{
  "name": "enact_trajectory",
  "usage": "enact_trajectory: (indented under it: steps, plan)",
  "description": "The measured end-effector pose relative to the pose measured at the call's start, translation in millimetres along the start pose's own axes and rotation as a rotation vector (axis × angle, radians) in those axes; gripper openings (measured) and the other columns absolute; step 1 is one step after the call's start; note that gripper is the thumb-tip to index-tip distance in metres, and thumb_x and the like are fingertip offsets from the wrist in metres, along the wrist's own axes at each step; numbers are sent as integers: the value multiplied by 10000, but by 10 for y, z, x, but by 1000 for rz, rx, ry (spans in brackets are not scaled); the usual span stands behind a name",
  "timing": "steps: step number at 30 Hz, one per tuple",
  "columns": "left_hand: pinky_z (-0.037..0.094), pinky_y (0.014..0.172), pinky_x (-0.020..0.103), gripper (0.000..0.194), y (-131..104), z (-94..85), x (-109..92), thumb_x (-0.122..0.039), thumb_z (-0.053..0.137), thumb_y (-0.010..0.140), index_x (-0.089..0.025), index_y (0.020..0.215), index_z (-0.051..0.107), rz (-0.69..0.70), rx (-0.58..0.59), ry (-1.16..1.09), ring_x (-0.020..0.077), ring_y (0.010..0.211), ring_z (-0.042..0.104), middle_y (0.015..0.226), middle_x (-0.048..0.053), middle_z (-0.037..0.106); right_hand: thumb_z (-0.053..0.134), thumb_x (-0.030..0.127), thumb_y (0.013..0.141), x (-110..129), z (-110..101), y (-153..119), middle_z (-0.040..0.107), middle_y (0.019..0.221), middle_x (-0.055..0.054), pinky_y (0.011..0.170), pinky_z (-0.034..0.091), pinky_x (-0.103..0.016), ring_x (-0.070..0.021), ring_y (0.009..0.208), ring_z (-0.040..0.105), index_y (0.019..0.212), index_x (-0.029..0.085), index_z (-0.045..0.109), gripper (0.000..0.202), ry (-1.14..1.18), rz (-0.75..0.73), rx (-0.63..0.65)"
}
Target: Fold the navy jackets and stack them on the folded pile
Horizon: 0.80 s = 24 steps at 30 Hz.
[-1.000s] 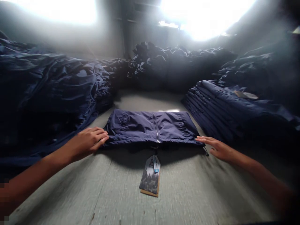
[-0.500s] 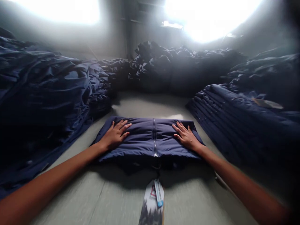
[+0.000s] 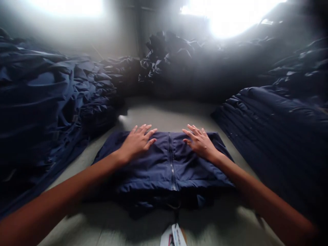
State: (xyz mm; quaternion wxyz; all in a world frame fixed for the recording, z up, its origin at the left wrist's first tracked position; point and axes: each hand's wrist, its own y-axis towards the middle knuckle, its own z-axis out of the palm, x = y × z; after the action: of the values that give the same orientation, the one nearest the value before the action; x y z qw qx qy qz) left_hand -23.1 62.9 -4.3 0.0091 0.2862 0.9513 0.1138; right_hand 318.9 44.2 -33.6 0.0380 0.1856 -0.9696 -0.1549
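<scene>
A folded navy zip jacket (image 3: pixel 153 164) lies in front of me, its zipper running down the middle. My left hand (image 3: pixel 139 138) is over the jacket's left half, fingers spread towards the far edge. Over the right half is my right hand (image 3: pixel 198 140), its fingers also apart. Neither hand grips the cloth; whether the palms touch it or hover just above, I cannot tell. A paper hang tag (image 3: pixel 167 236) with a smaller label hangs from the near side of the jacket and is cut off by the bottom of the view.
The jacket rests on a pale table (image 3: pixel 159 114). A tall heap of navy garments (image 3: pixel 33 102) stands on the left. On the right is a stack of folded navy garments (image 3: pixel 256 112). More dark garments (image 3: pixel 166 65) are piled at the back.
Both hands have lifted or slid from the jacket's sides inward and towards its far edge. The jacket appears larger and closer, and the hang tag sits lower in view.
</scene>
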Motion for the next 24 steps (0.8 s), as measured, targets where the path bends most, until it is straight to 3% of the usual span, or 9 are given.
enact_trajectory:
  steps: [3, 6, 10, 18, 21, 24]
  plan:
    - [146, 1267, 660, 591, 33, 302, -142, -540, 276, 1093, -300, 1619, 399, -22, 48, -58, 333, 1561, 320, 1676, 99, 381, 358, 502, 1085, 97, 251, -12, 413, 1652, -116, 1200, 272, -711, -359, 1539, 348, 1591, 323, 428, 542, 20, 12, 52]
    - [86, 1284, 650, 586, -48, 504, -149, -568, 261, 1091, -346, 1618, 389, -23, 65, -112, 295, 1576, 296, 1681, 63, 374, 325, 506, 1090, 84, 425, -90, 416, 1653, -100, 1217, 249, -699, -342, 1543, 345, 1606, 335, 401, 549, 49, 10, 74]
    - [96, 1287, 636, 583, 75, 557, -12, -590, 277, 1083, -370, 1608, 401, -41, 66, -117, 290, 1578, 291, 1690, 51, 359, 322, 515, 1088, -30, 463, 50, 411, 1654, -110, 1212, 253, -707, -356, 1538, 349, 1592, 303, 433, 558, 87, 11, 104]
    - [156, 1279, 615, 543, 939, 717, 375, -549, 328, 1088, -349, 1576, 461, -49, 27, -103, 310, 1549, 348, 1648, 74, 433, 365, 417, 1087, -454, 639, 930, 461, 1618, -132, 1192, 290, -704, -347, 1508, 398, 1538, 227, 497, 507, 147, 50, 94]
    - [155, 1280, 617, 517, 1018, 729, 431, -517, 373, 1082, -306, 1526, 532, -18, -48, -112, 315, 1525, 383, 1634, 104, 440, 378, 390, 1079, -554, 687, 1027, 519, 1571, -140, 1202, 315, -653, -324, 1474, 447, 1489, 199, 546, 483, 185, 39, 38]
    - [133, 1296, 592, 455, 968, 698, 421, -437, 406, 1077, -297, 1470, 589, 76, -132, -124, 287, 1507, 408, 1619, 93, 450, 389, 352, 1064, -571, 672, 967, 606, 1480, -138, 1187, 394, -514, -286, 1383, 539, 1403, 185, 624, 445, 195, 33, -60]
